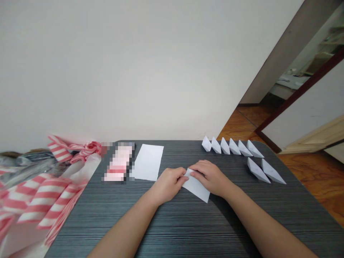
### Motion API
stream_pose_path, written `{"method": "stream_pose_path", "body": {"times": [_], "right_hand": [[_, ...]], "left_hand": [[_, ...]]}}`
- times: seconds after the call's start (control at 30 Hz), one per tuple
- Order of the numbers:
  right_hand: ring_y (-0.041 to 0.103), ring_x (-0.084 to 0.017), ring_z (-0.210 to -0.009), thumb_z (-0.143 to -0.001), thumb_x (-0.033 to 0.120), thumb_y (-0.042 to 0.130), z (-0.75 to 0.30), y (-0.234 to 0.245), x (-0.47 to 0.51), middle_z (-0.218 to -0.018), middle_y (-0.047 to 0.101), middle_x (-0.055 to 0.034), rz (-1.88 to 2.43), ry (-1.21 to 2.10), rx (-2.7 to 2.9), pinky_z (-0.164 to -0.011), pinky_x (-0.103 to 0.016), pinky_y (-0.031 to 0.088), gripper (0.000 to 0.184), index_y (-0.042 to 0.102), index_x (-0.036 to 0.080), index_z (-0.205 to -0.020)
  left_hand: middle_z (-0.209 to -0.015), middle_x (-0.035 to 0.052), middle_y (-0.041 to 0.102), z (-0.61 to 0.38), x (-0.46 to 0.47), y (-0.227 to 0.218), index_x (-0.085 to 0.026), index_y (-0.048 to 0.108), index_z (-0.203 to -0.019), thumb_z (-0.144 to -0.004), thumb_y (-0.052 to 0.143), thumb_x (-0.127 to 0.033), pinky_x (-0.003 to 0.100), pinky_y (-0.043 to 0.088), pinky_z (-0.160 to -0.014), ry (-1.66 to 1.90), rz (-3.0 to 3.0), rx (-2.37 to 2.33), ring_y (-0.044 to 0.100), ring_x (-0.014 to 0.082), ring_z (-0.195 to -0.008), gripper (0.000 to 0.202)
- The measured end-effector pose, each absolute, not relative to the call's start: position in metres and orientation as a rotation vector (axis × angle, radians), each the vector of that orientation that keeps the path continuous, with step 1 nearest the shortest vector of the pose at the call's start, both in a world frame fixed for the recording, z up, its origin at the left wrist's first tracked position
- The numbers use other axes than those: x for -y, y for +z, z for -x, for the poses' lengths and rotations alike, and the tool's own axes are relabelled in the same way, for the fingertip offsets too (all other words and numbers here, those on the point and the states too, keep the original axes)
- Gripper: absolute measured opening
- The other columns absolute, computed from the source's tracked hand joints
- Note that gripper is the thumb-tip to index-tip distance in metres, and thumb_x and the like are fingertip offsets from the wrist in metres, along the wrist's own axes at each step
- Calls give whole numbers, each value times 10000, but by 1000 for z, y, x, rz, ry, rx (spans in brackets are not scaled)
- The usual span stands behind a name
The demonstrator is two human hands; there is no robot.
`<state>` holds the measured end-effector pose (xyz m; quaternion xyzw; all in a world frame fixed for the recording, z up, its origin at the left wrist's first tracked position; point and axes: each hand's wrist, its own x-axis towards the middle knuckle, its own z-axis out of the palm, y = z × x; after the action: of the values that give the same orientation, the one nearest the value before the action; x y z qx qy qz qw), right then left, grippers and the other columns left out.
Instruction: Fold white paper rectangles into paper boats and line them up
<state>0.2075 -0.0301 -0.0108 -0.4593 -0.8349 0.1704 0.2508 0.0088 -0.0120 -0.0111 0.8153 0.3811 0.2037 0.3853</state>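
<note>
Between my hands, near the middle of the dark table, is a folded white sheet of paper [198,189], tilted with one corner toward me. My left hand [170,183] pinches its upper left edge between thumb and fingers. On the other side, my right hand [211,176] is closed on the upper edge, thumb on top and fingers curled behind. The far part of the sheet is hidden by the fingers. A flat white sheet of paper [148,162] lies beyond my left hand, apart from it.
Several folded paper boats [225,146] stand in a row at the table's far right, with two more paper boats [258,170] nearer. A pixelated phone-like object [119,161] lies far left on the dark table [172,233]. Red-and-white striped cloth [44,197] is heaped left of it; a wall rises behind.
</note>
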Motion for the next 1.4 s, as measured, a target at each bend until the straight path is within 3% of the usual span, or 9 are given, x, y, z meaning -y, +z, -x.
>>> {"method": "stream_pose_path", "body": {"times": [0.23, 0.43, 0.77, 0.97, 1.2, 1.4], "right_hand": [[582, -160, -731, -879, 258, 496, -206, -9, 32, -763, 658, -35, 1270, 535, 2168, -679, -275, 424, 168, 639, 187, -827], [599, -161, -763, -877, 247, 491, -206, -9, 30, -814, 676, -37, 1228, 579, 2165, -704, -274, 435, 171, 656, 198, -876], [588, -146, -681, -872, 237, 496, -204, -7, 32, -701, 651, -20, 1275, 567, 2131, -646, -257, 419, 196, 646, 184, -759], [610, -159, -761, -878, 231, 485, -203, -5, 31, -807, 687, -30, 1211, 592, 2147, -708, -270, 435, 188, 665, 199, -834], [608, -156, -724, -882, 222, 458, -203, -6, 31, -778, 684, -28, 1267, 636, 2097, -683, -267, 435, 223, 665, 193, -802], [574, -130, -599, -871, 267, 472, -209, -6, 31, -673, 652, 2, 1392, 779, 2092, -544, -225, 383, 229, 668, 184, -787]], "left_hand": [[-592, -27, 538, -10, 13, -9, -193, 536, -732, -845, 454, -282, 213, 317, -552, 542, -2079, -955, 494, 124, -579, 165], [-594, -34, 520, -10, 12, -11, -188, 526, -693, -846, 467, -274, 217, 281, -542, 534, -2175, -940, 466, 112, -561, 185], [-620, -23, 541, -10, 11, -13, -177, 509, -671, -867, 437, -280, 216, 288, -549, 496, -2233, -909, 480, 111, -580, 233], [-636, -11, 561, -10, 13, -9, -178, 525, -667, -868, 423, -265, 216, 307, -560, 486, -2206, -876, 489, 117, -591, 241], [-579, -26, 499, -11, 13, -8, -168, 510, -621, -862, 407, -265, 218, 292, -534, 542, -2121, -907, 450, 104, -554, 279], [-613, -11, 550, -10, 13, -8, -164, 569, -739, -862, 402, -308, 219, 316, -514, 587, -1927, -989, 489, 116, -558, 252]]}}
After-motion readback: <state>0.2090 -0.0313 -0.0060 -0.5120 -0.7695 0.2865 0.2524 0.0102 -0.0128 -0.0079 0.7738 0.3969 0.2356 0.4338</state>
